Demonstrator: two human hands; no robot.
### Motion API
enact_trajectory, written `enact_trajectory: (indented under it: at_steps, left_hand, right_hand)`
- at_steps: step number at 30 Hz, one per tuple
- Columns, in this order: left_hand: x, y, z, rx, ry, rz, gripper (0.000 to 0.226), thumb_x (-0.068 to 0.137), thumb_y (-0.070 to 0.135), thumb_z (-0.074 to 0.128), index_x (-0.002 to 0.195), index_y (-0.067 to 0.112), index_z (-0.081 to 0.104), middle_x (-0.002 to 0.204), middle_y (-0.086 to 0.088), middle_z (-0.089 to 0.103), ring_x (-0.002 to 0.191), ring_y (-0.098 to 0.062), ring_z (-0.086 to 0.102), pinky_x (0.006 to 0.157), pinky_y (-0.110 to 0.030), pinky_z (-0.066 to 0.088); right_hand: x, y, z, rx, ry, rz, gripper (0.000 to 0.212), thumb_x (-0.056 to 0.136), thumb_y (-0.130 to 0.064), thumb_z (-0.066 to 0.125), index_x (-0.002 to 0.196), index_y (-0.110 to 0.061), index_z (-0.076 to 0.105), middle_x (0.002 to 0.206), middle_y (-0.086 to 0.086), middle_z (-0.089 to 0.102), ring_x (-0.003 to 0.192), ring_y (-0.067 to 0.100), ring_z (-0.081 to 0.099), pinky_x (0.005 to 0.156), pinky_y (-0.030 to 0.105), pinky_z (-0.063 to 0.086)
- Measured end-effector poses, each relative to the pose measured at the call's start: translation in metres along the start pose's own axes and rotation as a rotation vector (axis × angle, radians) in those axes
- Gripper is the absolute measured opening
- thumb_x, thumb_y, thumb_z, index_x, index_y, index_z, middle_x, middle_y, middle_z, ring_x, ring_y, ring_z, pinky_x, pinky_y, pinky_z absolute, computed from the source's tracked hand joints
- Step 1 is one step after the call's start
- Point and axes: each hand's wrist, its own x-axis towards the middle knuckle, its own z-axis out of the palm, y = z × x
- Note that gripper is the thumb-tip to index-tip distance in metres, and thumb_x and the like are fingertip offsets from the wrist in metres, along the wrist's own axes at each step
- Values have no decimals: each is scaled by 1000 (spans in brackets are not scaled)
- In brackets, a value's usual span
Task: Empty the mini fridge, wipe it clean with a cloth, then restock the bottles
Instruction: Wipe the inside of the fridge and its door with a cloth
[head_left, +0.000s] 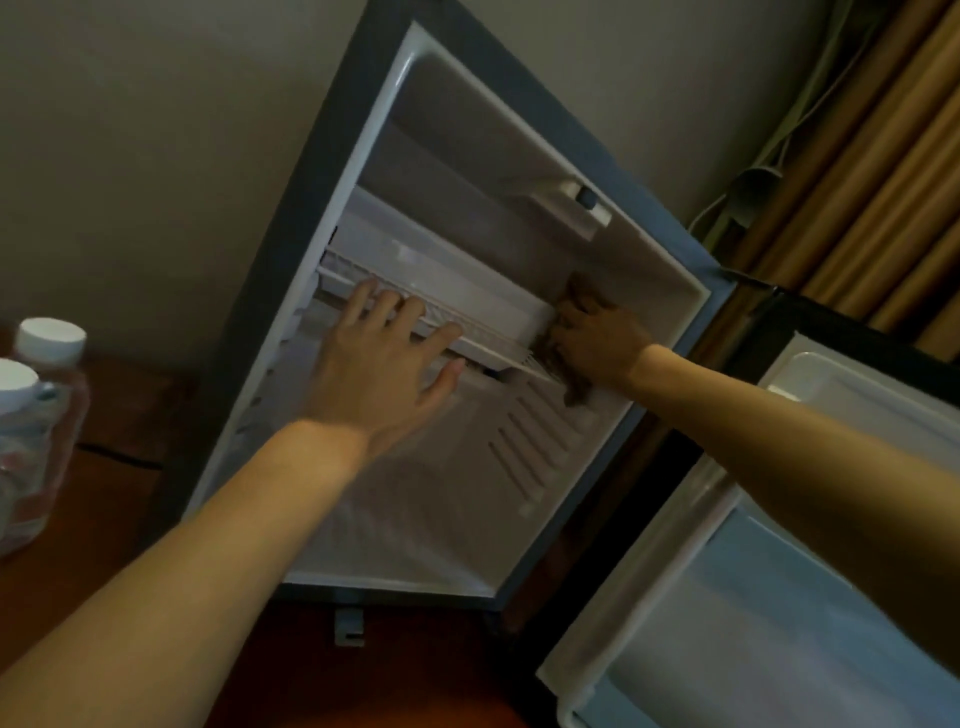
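Observation:
The mini fridge (332, 171) stands open, with no bottles showing in its white inside. A white wire shelf (483, 332) crosses the middle. My left hand (387, 364) lies spread on the shelf's front edge, fingers over the top and thumb beneath it. My right hand (597, 338) presses a brown cloth (582, 291) against the right inner wall at the shelf's right end. Two water bottles (36, 415) with white caps stand outside the fridge at the far left, on the wooden floor.
The fridge door (779, 597) hangs open at the lower right, its inner shelf white. A thermostat box (571, 205) sits on the upper right inner wall. Brown curtains (883, 182) and a cable hang at the upper right. A beige wall is behind.

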Motion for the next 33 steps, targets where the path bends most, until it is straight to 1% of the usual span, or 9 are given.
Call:
enact_trajectory:
  at_steps: [3, 6, 9, 12, 15, 20, 25, 29, 33]
  left_hand:
    - [-1, -1, 1, -7, 7, 0, 50, 100, 50, 41, 131, 22, 68, 121, -16, 63, 112, -37, 55, 115, -53, 29]
    - [1, 1, -2, 8, -33, -16, 52, 99, 49, 38, 133, 22, 66, 124, -17, 61, 116, -39, 52, 117, -53, 26]
    - [4, 3, -8, 13, -69, -45, 56, 97, 49, 32, 133, 23, 66, 126, -17, 61, 118, -40, 51, 116, -51, 23]
    - [5, 6, -14, 14, -99, -65, 60, 95, 50, 27, 134, 25, 65, 129, -15, 61, 120, -38, 49, 116, -49, 21]
    - [5, 7, -14, 28, -113, -66, 61, 96, 51, 25, 135, 26, 64, 131, -14, 60, 122, -36, 48, 116, -49, 22]
    - [3, 2, -7, 16, -87, -31, 54, 97, 49, 34, 131, 22, 67, 123, -15, 62, 116, -36, 52, 113, -51, 28]
    - [0, -2, -2, 17, -31, -13, 49, 99, 47, 40, 133, 23, 65, 125, -15, 61, 118, -36, 51, 114, -52, 28]
    - [1, 1, -5, 15, -43, -25, 52, 98, 47, 36, 134, 23, 64, 127, -16, 61, 119, -37, 51, 114, -52, 28]
    - [3, 3, -9, 19, -69, -42, 55, 97, 48, 33, 132, 21, 67, 127, -18, 61, 118, -39, 51, 114, -54, 28]
  right_hand:
    - [1, -6, -18, 21, 55, -7, 38, 58, -33, 92, 87, -12, 78, 109, 18, 69, 104, 45, 64, 94, 55, 50]
    - [-16, -5, -35, 5, -65, 7, 53, 81, -46, 73, 124, -16, 65, 143, 14, 49, 137, 43, 37, 106, 49, 40]
    - [-50, 4, -40, 93, 53, -40, 25, 80, -36, 66, 90, -16, 75, 102, 15, 66, 104, 45, 61, 69, 46, 55]
    - [-83, 10, -44, 81, 93, -20, 23, 88, -33, 60, 104, -22, 73, 113, 10, 63, 105, 40, 62, 53, 38, 50]
    - [-86, 8, -49, 62, 88, 28, 28, 94, -34, 56, 118, -24, 67, 128, 8, 57, 115, 37, 57, 61, 39, 51]
    - [-34, 4, -15, 130, 26, 6, 35, 87, -29, 47, 95, -10, 75, 107, 20, 66, 106, 45, 61, 86, 52, 54]
    - [-3, -16, -17, 167, 61, 147, 34, 97, -22, 52, 129, -13, 61, 138, 15, 50, 126, 35, 47, 99, 49, 46]
    - [-8, -7, -15, 104, -97, 12, 65, 85, -56, 61, 135, -15, 54, 144, 18, 42, 134, 42, 36, 115, 55, 27]
    - [-61, 0, -32, 108, 48, 21, 36, 90, -37, 49, 104, -10, 68, 112, 24, 61, 98, 45, 60, 72, 50, 56]
